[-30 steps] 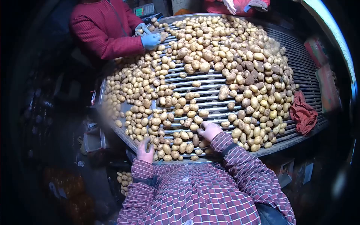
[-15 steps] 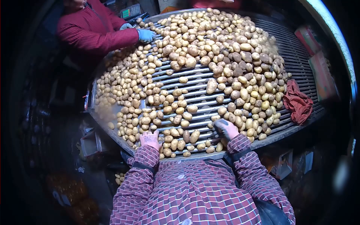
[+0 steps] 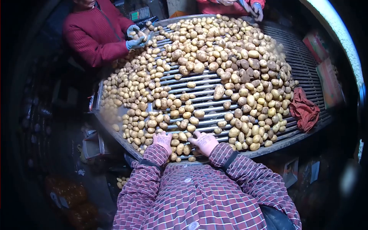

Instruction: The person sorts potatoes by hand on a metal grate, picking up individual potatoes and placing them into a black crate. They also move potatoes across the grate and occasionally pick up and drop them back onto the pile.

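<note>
Many potatoes (image 3: 253,100) lie across a slatted metal grate (image 3: 199,79) in front of me. My left hand (image 3: 163,141), in a pale pink glove with printing on its back, rests against potatoes near the close edge, fingers apart and pointing forward. Right of it is my right hand (image 3: 205,143), gloved the same way with darker fingertips. Its fingers are spread and reach left to a small group of potatoes (image 3: 180,147) between both hands. I see no potato gripped in either hand, though the fingertips are partly hidden.
A red cloth (image 3: 304,110) lies on the right of the grate. At upper left a person in a dark red jacket holds potatoes in blue gloves (image 3: 137,40). Another person's gloved hand (image 3: 258,12) is at the far edge. An open box (image 3: 92,145) stands below left.
My right hand has swept left toward my left hand, bringing nearby potatoes closer together. My left hand has shifted slightly right. The person at upper left has lifted potatoes off the grate.
</note>
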`<action>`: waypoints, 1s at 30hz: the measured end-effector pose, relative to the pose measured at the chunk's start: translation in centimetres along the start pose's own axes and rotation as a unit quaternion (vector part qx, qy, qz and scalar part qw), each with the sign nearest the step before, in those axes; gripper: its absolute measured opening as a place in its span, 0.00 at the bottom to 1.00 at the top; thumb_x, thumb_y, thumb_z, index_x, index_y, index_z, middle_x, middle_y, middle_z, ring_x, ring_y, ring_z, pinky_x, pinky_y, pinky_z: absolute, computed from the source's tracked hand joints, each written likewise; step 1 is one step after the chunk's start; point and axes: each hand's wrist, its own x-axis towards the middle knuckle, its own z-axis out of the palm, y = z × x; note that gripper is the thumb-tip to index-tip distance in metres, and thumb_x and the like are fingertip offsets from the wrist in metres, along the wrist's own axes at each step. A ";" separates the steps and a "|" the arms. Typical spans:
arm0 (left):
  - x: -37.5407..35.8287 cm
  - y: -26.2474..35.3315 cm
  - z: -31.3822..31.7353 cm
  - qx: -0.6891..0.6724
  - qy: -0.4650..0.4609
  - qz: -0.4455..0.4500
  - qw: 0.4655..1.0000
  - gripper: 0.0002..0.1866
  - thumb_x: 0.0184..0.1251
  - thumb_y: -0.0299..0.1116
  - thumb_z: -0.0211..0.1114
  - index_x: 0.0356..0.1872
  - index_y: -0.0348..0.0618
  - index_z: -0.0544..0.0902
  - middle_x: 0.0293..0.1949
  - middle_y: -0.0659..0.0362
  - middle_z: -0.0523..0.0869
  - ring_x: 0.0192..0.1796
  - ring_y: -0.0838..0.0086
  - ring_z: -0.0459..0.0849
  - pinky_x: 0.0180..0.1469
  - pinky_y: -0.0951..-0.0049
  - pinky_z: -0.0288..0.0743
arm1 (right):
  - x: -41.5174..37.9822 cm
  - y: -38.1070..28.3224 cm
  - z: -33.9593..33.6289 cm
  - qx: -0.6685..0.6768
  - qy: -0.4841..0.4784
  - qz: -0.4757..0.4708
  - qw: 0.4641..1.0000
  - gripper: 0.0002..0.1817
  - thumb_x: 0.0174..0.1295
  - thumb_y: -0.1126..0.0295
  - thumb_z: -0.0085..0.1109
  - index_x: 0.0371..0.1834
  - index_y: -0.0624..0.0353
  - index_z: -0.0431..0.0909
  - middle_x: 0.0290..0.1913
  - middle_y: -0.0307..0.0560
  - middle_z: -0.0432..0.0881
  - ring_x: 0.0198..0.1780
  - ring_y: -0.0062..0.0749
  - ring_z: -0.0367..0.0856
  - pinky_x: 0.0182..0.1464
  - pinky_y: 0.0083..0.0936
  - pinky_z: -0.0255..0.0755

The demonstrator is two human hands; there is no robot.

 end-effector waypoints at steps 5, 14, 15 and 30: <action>-2.4 -1.9 3.0 -0.411 0.200 0.031 0.889 0.18 0.42 0.24 0.70 0.39 0.42 0.79 0.48 0.52 0.76 0.46 0.60 0.82 0.49 0.62 0.77 | 2.8 -0.5 2.3 -0.098 -0.069 0.043 0.992 0.17 0.62 0.64 0.56 0.55 0.44 0.78 0.48 0.51 0.78 0.43 0.39 0.86 0.38 0.35 0.80; -8.7 -1.4 -0.6 -0.965 -0.084 0.045 0.244 0.26 0.69 0.37 0.57 0.67 0.45 0.67 0.65 0.49 0.73 0.65 0.57 0.74 0.59 0.59 0.77 | 3.6 -5.7 -2.3 0.302 0.140 -0.120 0.935 0.29 0.58 0.59 0.65 0.62 0.57 0.71 0.58 0.56 0.75 0.61 0.50 0.74 0.63 0.39 0.68; -6.8 -1.8 2.1 -0.969 -0.135 0.183 0.094 0.24 0.73 0.43 0.51 0.67 0.47 0.67 0.66 0.51 0.71 0.66 0.57 0.73 0.65 0.55 0.72 | 4.0 -7.1 -2.4 0.255 0.170 -0.174 0.936 0.31 0.58 0.59 0.64 0.63 0.58 0.69 0.60 0.58 0.72 0.62 0.52 0.72 0.63 0.39 0.67; -7.4 -3.9 3.0 -0.987 -0.068 0.116 0.089 0.27 0.73 0.53 0.51 0.67 0.50 0.68 0.64 0.47 0.72 0.62 0.47 0.75 0.53 0.45 0.80 | -0.3 1.4 1.2 0.024 -0.039 0.070 0.996 0.36 0.49 0.48 0.70 0.62 0.48 0.73 0.57 0.56 0.71 0.56 0.51 0.75 0.60 0.43 0.71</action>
